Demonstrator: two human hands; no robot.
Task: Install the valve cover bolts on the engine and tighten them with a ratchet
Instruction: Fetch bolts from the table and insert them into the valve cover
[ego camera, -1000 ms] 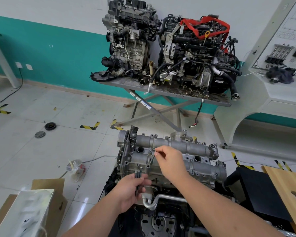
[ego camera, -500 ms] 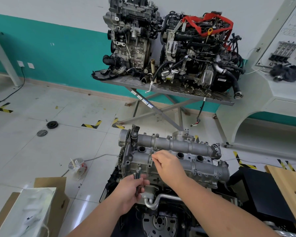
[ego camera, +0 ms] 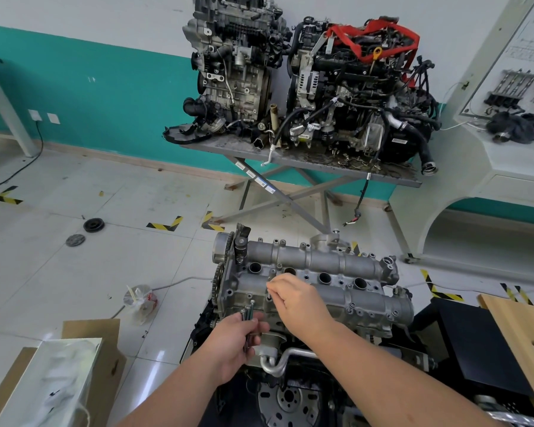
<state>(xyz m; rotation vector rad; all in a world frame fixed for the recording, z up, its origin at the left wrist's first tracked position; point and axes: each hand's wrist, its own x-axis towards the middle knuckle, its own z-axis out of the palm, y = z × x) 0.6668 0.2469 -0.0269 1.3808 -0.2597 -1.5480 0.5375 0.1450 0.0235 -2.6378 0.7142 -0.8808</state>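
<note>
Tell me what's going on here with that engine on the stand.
A person is fitting bolts into the valve cover of the engine. The left hand grips a bundle of spare bolts near the front of the cover. The right hand pinches a single bolt and sets it at a hole on the cover's near edge. No ratchet is in view, so tightening hasn't begun.

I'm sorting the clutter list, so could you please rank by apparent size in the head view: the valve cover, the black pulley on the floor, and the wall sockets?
1. valve cover
2. black pulley; wall sockets look alike, and they are farther off, so unranked.
</note>
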